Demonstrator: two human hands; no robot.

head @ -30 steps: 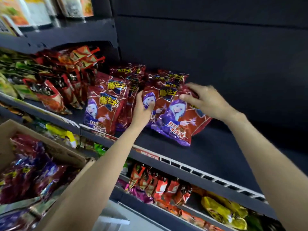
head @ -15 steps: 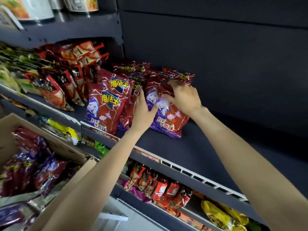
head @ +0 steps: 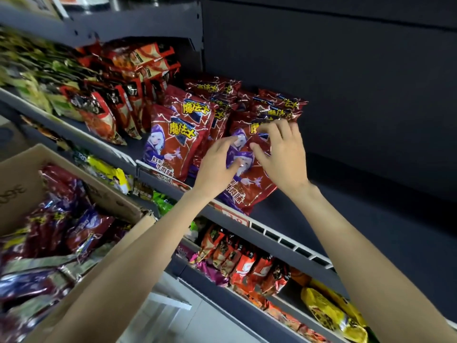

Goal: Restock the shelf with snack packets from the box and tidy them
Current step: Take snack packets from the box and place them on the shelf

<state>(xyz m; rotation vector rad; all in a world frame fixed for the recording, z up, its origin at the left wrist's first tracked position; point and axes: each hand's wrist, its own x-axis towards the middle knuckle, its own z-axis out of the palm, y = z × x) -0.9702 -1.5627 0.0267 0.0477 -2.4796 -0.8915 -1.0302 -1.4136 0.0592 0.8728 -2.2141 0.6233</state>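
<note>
Red snack packets with a purple-hooded figure stand in rows on the dark shelf (head: 321, 219). The front right packet (head: 249, 189) leans at the shelf's front edge. My left hand (head: 218, 163) touches its left side with fingers bent against the foil. My right hand (head: 282, 154) lies over its upper right part, fingers spread and slightly curled on the front. A second row of the same packets (head: 183, 139) stands just left. The cardboard box (head: 22, 184) at lower left holds several more red and purple packets (head: 61, 219).
Other red and green packets (head: 103, 107) fill the shelf to the left. The shelf right of my hands is bare dark metal. A lower shelf holds orange and yellow packets (head: 247, 263). A white price rail (head: 291, 241) runs along the shelf front.
My right hand slid down from the packet's top to its front face. My left hand shifted slightly right onto the same packet. The view moved closer.
</note>
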